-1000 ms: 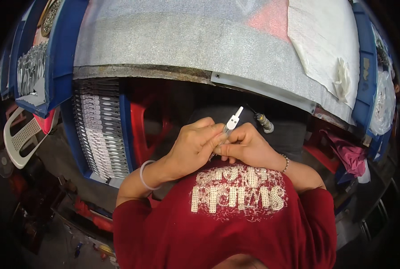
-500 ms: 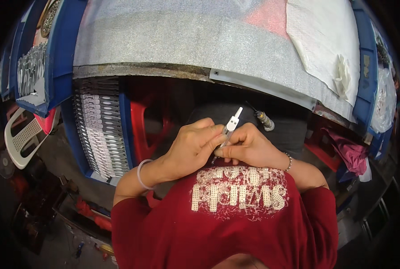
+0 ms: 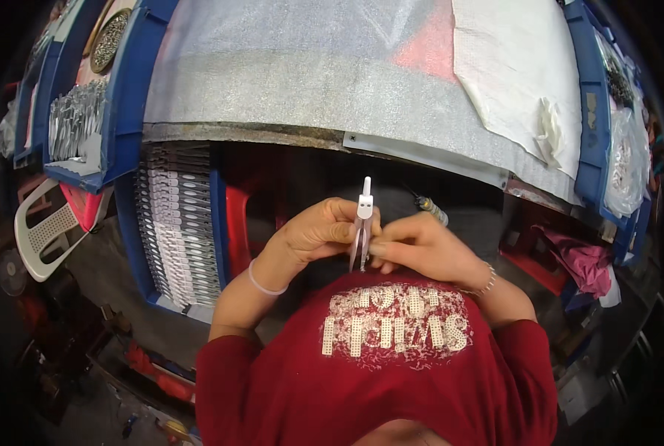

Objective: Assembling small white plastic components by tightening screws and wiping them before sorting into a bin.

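A drawing compass [image 3: 365, 208] with a white head and a short top grip stands nearly upright in front of my chest. My left hand [image 3: 324, 229] is closed around its upper legs, just below the head. The thumb and fingers of my right hand [image 3: 419, 244] are pinched together against the side of the legs, lower down. Those fingertips partly hide the legs, and any small part between them cannot be made out. Beyond my right hand lies a screwdriver-like tool [image 3: 432, 210] with a thin dark shaft, on dark fabric.
A blue crate [image 3: 219, 230] at left holds rows of similar compasses. Above it, a blue bin [image 3: 124, 111] contains metal parts. The foam-covered table [image 3: 295, 82] spans the far side, with white sheeting [image 3: 518, 74] on it. A red stool [image 3: 239, 227] stands under the table edge.
The compass has turned from a rightward tilt to nearly upright and shifted left. Its legs now show a narrow gap. The right fingers have moved slightly up along them. The whole view has shifted a little.
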